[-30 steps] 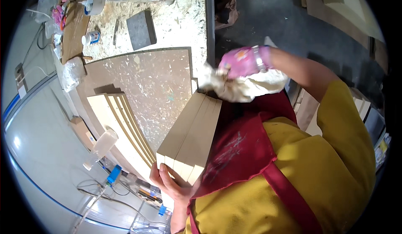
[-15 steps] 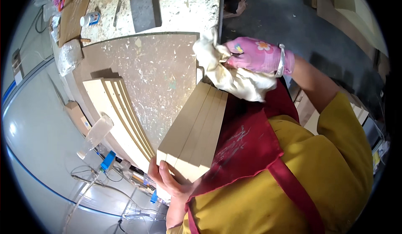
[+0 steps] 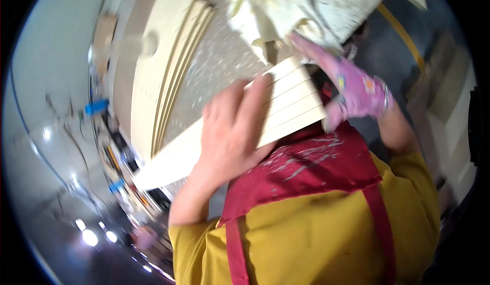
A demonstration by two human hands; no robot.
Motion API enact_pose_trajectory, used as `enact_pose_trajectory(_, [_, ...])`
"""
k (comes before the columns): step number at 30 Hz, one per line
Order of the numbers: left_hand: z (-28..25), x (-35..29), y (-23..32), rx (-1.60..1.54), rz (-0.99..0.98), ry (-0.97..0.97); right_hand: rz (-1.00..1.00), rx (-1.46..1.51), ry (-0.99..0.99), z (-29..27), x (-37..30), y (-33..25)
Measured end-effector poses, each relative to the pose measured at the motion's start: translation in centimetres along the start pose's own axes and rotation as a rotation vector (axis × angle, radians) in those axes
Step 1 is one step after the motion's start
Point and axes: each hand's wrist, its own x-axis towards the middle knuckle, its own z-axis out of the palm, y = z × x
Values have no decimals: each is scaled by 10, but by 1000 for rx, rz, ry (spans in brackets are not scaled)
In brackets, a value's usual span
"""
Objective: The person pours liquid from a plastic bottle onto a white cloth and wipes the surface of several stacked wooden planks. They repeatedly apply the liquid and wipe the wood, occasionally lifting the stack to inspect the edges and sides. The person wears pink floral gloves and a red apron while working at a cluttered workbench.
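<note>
A bundle of pale wooden boards (image 3: pixel 296 96) lies side by side, slanting across in front of my red apron. My bare left hand (image 3: pixel 229 127) spans the bundle from above, fingers over the far side and thumb at the near side. At the bundle's right end is my right hand (image 3: pixel 352 86) in a pink flowered glove, its thumb and fingers spread apart with nothing between them. Whether it touches the board ends I cannot tell. Beyond its fingertips a cream cloth (image 3: pixel 275 14) lies crumpled, out of my grip.
To the left, another row of long pale boards (image 3: pixel 168 70) rests on the speckled brown work surface (image 3: pixel 217 55). A blue object (image 3: pixel 97 106) and other clutter sit along the left edge. A yellow line (image 3: pixel 403 35) marks the dark floor at right.
My right hand has let go of the cloth and come down to the boards' end. My left hand has moved from the near end to the bundle's middle. The view has turned.
</note>
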Motion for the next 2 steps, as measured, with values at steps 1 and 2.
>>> enact_pose_trajectory(1, [1, -2, -7, 0, 50, -2, 34, -80, -7, 14, -6, -2])
enact_pose_trajectory(2, [0, -4, -11, -64, 46, -47, -32, -61, -76, 28, 16, -2])
